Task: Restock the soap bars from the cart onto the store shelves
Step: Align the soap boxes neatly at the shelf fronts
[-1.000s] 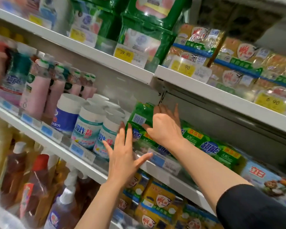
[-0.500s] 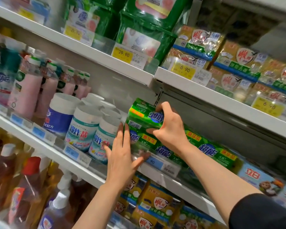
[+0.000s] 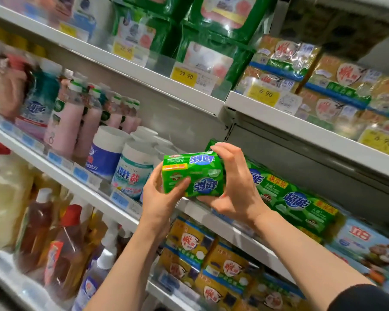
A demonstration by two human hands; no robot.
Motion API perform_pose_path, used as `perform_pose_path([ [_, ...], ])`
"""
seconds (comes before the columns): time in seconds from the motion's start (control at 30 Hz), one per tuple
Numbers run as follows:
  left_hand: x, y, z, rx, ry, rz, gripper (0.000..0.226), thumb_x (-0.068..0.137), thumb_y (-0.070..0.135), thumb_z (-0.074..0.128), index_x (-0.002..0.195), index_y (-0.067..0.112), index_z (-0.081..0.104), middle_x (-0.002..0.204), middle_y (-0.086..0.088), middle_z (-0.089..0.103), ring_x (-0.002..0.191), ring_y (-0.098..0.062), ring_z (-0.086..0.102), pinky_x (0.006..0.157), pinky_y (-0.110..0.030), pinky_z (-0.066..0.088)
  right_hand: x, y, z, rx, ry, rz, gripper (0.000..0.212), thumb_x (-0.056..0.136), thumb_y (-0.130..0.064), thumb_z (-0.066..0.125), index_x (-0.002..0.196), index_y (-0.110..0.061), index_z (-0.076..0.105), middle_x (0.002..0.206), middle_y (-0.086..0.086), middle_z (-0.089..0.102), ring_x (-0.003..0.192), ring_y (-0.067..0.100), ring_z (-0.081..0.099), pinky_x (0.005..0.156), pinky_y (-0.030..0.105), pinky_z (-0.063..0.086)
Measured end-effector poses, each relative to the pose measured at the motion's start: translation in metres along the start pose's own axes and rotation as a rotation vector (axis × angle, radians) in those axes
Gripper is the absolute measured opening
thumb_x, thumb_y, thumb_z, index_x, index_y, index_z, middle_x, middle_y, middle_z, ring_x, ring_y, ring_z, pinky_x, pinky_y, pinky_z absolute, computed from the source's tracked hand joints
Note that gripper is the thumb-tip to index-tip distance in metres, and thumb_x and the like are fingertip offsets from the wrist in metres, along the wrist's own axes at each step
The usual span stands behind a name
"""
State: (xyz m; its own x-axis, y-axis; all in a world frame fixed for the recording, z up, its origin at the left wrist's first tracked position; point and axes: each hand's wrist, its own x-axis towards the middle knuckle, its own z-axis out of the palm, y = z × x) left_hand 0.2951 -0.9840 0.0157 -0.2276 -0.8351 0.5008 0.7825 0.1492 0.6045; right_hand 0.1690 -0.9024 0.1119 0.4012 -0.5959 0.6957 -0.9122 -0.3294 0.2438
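Soap pack held in both hands, clear of shelf.
Glossy green rectangular soap pack point(image 3: 192, 175): left hand point(image 3: 160, 198) grips its 8 o'clock corner, right hand point(image 3: 236, 187) curls round its 3 o'clock end; matching packs point(image 3: 294, 198) line the shelf point(image 3: 245, 239) behind.

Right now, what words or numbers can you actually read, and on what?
"29.90": yellow tag, upper shelf.
"6.90": yellow tag, right upper shelf.
"超能": green soap packs on the shelf.
"超能", upside down: soap pack held in both hands.
"爆炸盐": white tub.
"立白": blue pack.
Blue tags and small print: too blurred.
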Motion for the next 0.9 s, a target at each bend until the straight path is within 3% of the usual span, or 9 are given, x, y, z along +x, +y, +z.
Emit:
perform_pose_path([
  [0.1,0.001,-0.005,-0.008,-0.118,-0.044,-0.012,0.092,0.052,0.034,0.093,0.131,0.012,0.051,0.124,-0.017,0.063,0.114,-0.036,0.06,0.088,-0.042,0.056,0.006,-0.004,-0.018,0.309,-0.241,0.328,0.084,0.071,-0.054,0.072,0.141,-0.022,0.037,0.135,-0.002,0.046,0.121,0.012,0.051,0.099,0.034,0.047],
  [0.2,0.003,-0.007,-0.005,-0.159,-0.111,-0.01,0.095,0.051,0.031,0.094,0.133,0.013,0.049,0.126,-0.019,0.061,0.115,-0.035,0.06,0.083,-0.034,0.055,0.015,-0.002,-0.03,0.567,-0.336,0.543,0.078,0.071,-0.033,0.083,0.136,-0.036,0.041,0.122,-0.003,0.061,0.105,0.011,0.063,0.085,0.029,0.055],
  [0.27,0.003,-0.009,0.0,-0.121,-0.129,0.017,0.094,0.052,0.03,0.093,0.134,0.016,0.048,0.127,-0.015,0.061,0.114,-0.031,0.06,0.084,-0.032,0.054,0.018,0.0,-0.033,0.541,-0.252,0.525,0.075,0.064,-0.017,0.089,0.126,-0.028,0.05,0.108,0.0,0.068,0.094,0.011,0.067,0.075,0.027,0.057],
  [0.37,-0.003,-0.024,0.007,0.154,-0.125,0.063,0.098,0.057,0.045,0.089,0.139,0.021,0.041,0.129,0.003,0.06,0.12,-0.017,0.057,0.094,-0.034,0.051,0.019,0.0,-0.032,0.433,-0.068,0.456,0.073,0.057,-0.017,0.092,0.118,-0.019,0.051,0.103,0.0,0.068,0.092,0.009,0.067,0.075,0.025,0.057],
  [0.43,-0.009,-0.039,0.009,0.523,-0.075,0.045,0.107,0.057,0.067,0.079,0.145,0.033,0.029,0.141,0.014,0.045,0.133,-0.008,0.04,0.109,-0.041,0.039,0.019,0.003,-0.027,0.345,0.049,0.434,0.076,0.056,-0.022,0.092,0.116,-0.021,0.046,0.105,-0.001,0.064,0.096,0.01,0.065,0.079,0.026,0.057],
  [0.5,-0.014,-0.05,0.008,0.713,-0.065,0.012,0.114,0.057,0.078,0.069,0.149,0.038,0.015,0.154,0.009,0.027,0.143,-0.008,0.021,0.117,-0.044,0.025,0.022,0.01,-0.021,0.224,0.123,0.433,0.078,0.057,-0.021,0.092,0.117,-0.025,0.042,0.108,-0.002,0.06,0.098,0.012,0.063,0.082,0.032,0.056],
  [0.67,-0.018,-0.049,0.009,0.765,-0.058,0.004,0.112,0.069,0.051,0.079,0.151,0.029,0.006,0.157,0.008,0.017,0.127,0.01,0.007,0.107,-0.017,0.012,0.026,0.02,-0.015,0.222,0.13,0.529,0.078,0.062,-0.014,0.088,0.122,-0.026,0.041,0.107,-0.008,0.061,0.1,0.005,0.061,0.086,0.028,0.055],
  [0.8,-0.018,-0.049,0.007,0.764,-0.063,0.016,0.111,0.067,0.051,0.077,0.151,0.031,0.006,0.156,0.009,0.017,0.13,0.008,0.009,0.108,-0.018,0.014,0.036,0.021,-0.021,0.394,0.225,0.555,0.074,0.055,-0.004,0.09,0.115,-0.02,0.049,0.108,-0.013,0.06,0.103,-0.003,0.057,0.082,0.009,0.047],
  [0.9,-0.018,-0.049,0.006,0.756,-0.071,0.014,0.114,0.062,0.063,0.072,0.15,0.036,0.004,0.158,0.01,0.016,0.138,0.003,0.011,0.111,-0.025,0.017,0.047,0.019,-0.029,0.234,0.089,0.322,0.066,0.057,0.004,0.084,0.115,-0.014,0.059,0.113,-0.003,0.062,0.106,0.007,0.057,0.088,0.02,0.048],
])
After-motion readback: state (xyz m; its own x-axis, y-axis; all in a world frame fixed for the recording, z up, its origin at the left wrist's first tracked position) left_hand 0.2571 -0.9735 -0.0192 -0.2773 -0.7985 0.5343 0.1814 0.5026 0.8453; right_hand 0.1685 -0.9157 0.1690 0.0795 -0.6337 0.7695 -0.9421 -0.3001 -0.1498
